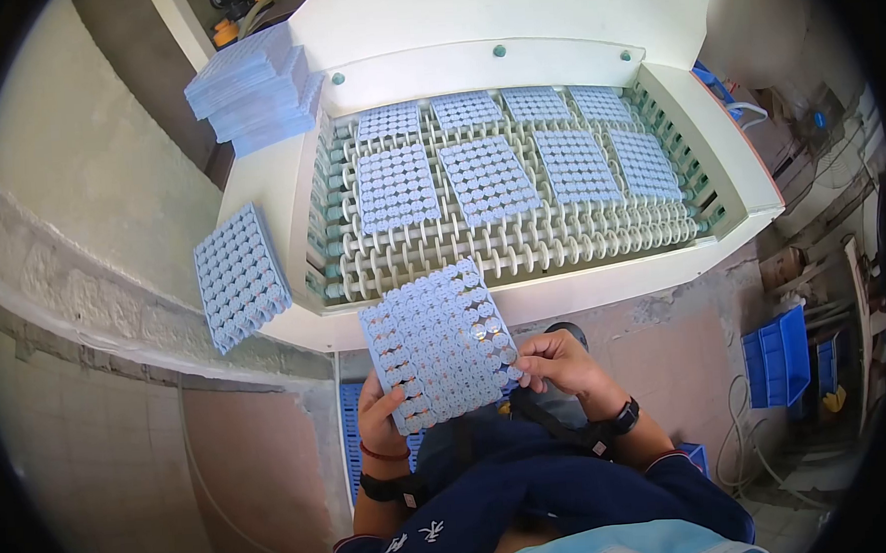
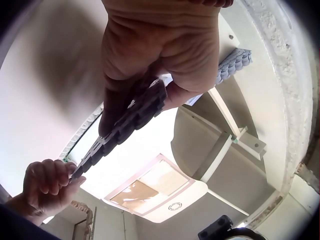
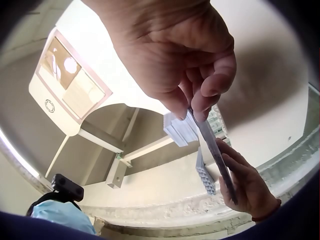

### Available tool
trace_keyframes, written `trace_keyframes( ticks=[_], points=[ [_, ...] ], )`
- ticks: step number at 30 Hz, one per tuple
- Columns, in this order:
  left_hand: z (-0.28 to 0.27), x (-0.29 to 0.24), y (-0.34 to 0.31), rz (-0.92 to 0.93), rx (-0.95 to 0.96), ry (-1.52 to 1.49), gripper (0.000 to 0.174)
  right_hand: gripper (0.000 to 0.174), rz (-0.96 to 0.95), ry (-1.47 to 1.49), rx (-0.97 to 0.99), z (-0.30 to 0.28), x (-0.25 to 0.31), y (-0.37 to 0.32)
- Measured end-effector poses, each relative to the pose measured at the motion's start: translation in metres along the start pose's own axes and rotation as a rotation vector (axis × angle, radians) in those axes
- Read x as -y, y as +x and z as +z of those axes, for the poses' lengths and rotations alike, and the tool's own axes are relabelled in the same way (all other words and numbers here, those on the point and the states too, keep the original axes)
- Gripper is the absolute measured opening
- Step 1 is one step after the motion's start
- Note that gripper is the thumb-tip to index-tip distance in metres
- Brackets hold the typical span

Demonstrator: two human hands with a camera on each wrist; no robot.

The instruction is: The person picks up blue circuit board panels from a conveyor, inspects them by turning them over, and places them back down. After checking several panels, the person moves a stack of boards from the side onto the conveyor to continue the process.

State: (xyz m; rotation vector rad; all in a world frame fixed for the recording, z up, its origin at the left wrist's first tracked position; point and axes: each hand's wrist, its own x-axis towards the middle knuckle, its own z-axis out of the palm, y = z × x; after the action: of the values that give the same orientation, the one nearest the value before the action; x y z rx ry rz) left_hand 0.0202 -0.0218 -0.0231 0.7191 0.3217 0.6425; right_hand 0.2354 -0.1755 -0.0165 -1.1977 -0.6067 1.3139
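Both hands hold one blue panel (image 1: 437, 352) of round cells, which lies directly between the two grips in front of the body. The left hand (image 1: 378, 412) is closed on the panel's left edge near its lower corner, thumb on the upper face and fingers behind. The right hand (image 1: 560, 365) pinches the right edge between thumb and fingertips, also near the lower corner; the gap is only the panel's thickness.

The panel looks nearly square, so no long axis stands out. It extends from the grips away from the body, with its far edge toward the roller bed (image 1: 432, 260). The head view does not settle whether that edge overhangs the machine's front rail. The right hand appears slightly nearer to the rollers.

Beyond the grips, two rows of laid panels (image 1: 398, 187) rest on the rollers. Forward and left of the left hand are a loose panel (image 1: 243, 277) and, farther off, a panel stack (image 1: 258, 91).
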Motion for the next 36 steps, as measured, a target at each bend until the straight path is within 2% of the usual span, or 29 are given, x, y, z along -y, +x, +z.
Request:
trace_keyframes(
  ticks=[4,7,9,10,12,15,17,23,28,29,30,34,36],
  points=[
    [0.0,0.002,0.0,-0.01,0.004,0.032,0.061,0.014,0.017,-0.029,-0.045,-0.001,0.003,-0.003],
    [0.01,0.0,0.001,0.059,-0.032,0.034,0.062,0.013,-0.023,0.004,-0.121,-0.015,0.006,-0.007],
    [0.013,-0.006,0.0,0.071,-0.052,0.07,0.062,0.012,-0.204,0.128,-0.226,-0.03,0.008,-0.007],
    [0.011,-0.008,0.0,0.083,-0.066,0.072,0.062,0.012,-0.197,0.127,-0.209,-0.037,0.01,-0.008],
    [0.006,-0.014,-0.003,0.131,-0.051,0.049,0.061,0.012,-0.343,0.176,-0.398,-0.047,0.015,-0.009],
    [-0.001,-0.021,-0.01,0.159,-0.046,-0.066,0.066,0.013,-0.371,0.173,-0.441,-0.051,0.015,-0.009],
    [-0.001,-0.024,-0.015,0.166,-0.077,-0.058,0.065,0.014,-0.336,0.147,-0.437,-0.049,0.009,-0.004],
    [-0.002,-0.027,-0.018,0.167,-0.073,-0.058,0.065,0.017,-0.104,0.022,-0.232,0.003,0.012,0.037],
    [0.001,-0.029,-0.021,0.17,-0.054,-0.069,0.063,0.019,-0.094,0.106,-0.088,0.037,0.014,0.085],
    [0.005,-0.029,-0.021,0.179,-0.107,-0.033,0.062,0.019,-0.074,0.133,-0.054,0.041,0.012,0.093],
    [0.006,-0.03,-0.022,0.189,-0.159,0.002,0.06,0.021,-0.058,0.1,-0.041,0.041,0.006,0.102],
    [0.002,-0.034,-0.02,0.166,-0.161,0.021,0.059,0.023,-0.028,-0.027,-0.063,0.033,0.0,0.099],
    [0.008,-0.038,-0.019,0.098,-0.122,0.045,0.059,0.024,0.028,-0.035,-0.088,0.027,0.007,0.08]
  ],
)
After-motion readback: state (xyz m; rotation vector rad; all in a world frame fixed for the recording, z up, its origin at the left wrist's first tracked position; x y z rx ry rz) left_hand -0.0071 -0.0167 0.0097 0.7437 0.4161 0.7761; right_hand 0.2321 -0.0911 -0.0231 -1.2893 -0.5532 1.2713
